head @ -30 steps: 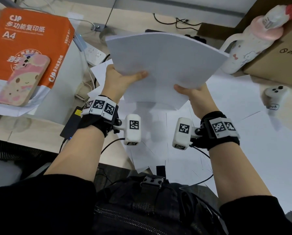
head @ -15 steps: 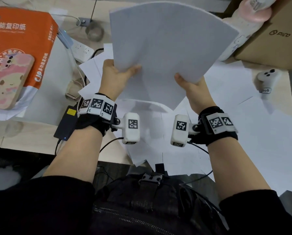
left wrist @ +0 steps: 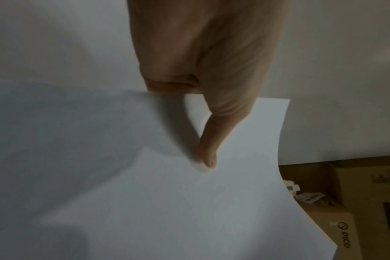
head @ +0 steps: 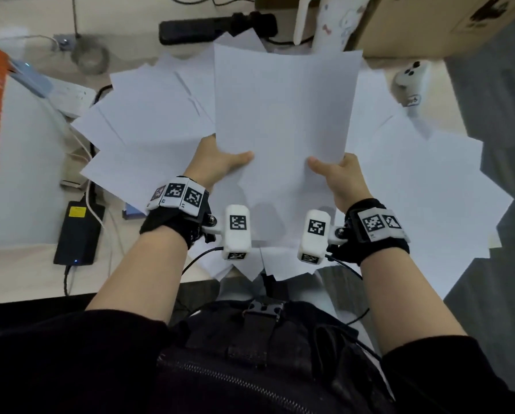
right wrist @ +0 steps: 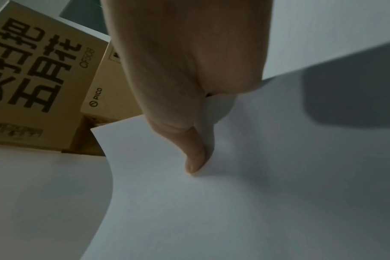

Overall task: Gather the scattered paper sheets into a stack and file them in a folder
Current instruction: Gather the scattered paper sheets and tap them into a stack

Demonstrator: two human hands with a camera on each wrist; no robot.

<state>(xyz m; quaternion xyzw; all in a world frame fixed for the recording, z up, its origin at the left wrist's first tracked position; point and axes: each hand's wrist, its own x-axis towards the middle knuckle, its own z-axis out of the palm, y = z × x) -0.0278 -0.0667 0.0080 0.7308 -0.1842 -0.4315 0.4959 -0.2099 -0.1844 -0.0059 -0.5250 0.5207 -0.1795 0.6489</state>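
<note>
The bench (head: 26,282) remains strewn with loose paper sheets (head: 148,124). The left hand (head: 217,162) and right hand (head: 340,177) each pinch a held stack (head: 283,115) above it; no folder shows, so filing seems undone.

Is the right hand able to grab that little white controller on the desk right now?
Probably not yet. The right hand pinches the held stack of paper together with the left hand. The white controller lies uncovered to its right, so it must let go first.
</note>
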